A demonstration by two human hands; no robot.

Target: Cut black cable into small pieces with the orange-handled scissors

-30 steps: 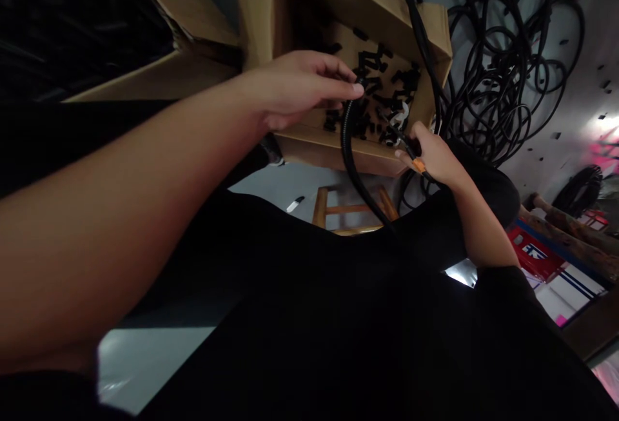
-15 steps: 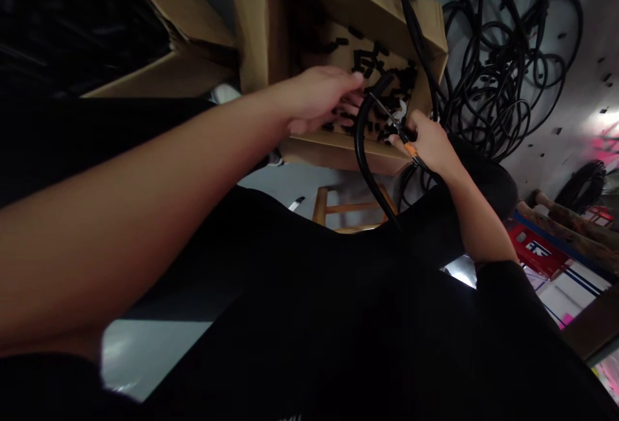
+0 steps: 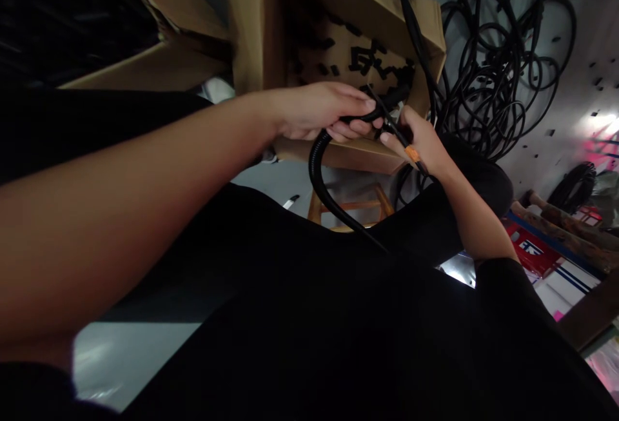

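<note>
My left hand (image 3: 333, 110) is closed around a black ribbed hose (image 3: 316, 166) near its free end, over an open cardboard box (image 3: 256, 34). From the hand the hose curves down towards my lap. In my right hand (image 3: 422, 140) is a pair of scissors (image 3: 395, 126) with an orange band on the handle. One dark, slim blade lies across the hose just right of my left fingers. A paler part of the tool is partly hidden behind it. Short black pieces (image 3: 365, 60) lie in the box below.
At the left, another cardboard box (image 3: 120, 69) holds dark material. Tangled black hose (image 3: 493, 79) lies on the floor at the right, with scattered small black pieces around it. A wooden stool (image 3: 348, 207) stands below the box. Shelving with packages (image 3: 534, 250) is at far right.
My left hand, loose beside the hose before, has closed around it. The hose's end has swung from upright to nearly level, its bend shifting left. The scissors stay at the hose.
</note>
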